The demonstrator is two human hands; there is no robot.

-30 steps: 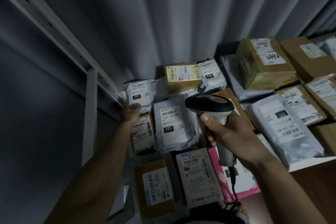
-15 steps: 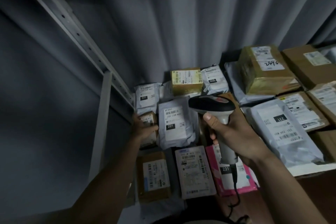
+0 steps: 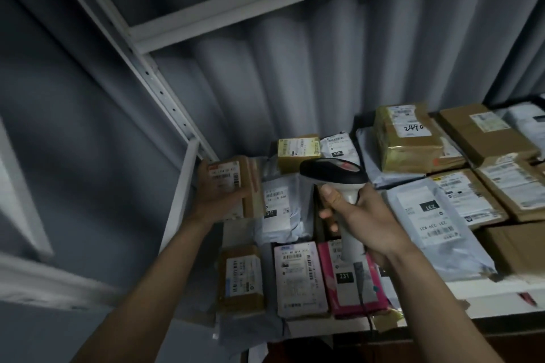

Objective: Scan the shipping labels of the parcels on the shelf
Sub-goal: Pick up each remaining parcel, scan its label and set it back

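We've got the shelf (image 3: 333, 328) packed with parcels, labels mostly facing up. Our left hand (image 3: 216, 196) grips a small brown box (image 3: 236, 186) lifted near the shelf's left end, label probably readable but blurry, while our right hand (image 3: 358, 222) is wrapped around the scanner (image 3: 331, 175) handle just beside it.

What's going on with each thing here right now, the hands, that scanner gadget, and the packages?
Left hand: grips the small brown box.
Small brown box: lifted off the shelf, label facing up.
Right hand: grips the barcode scanner's handle.
Barcode scanner: held upright, head towards the lifted box.
Pink parcel: lying flat, label up.
Grey mailer bag: lying flat, label up.
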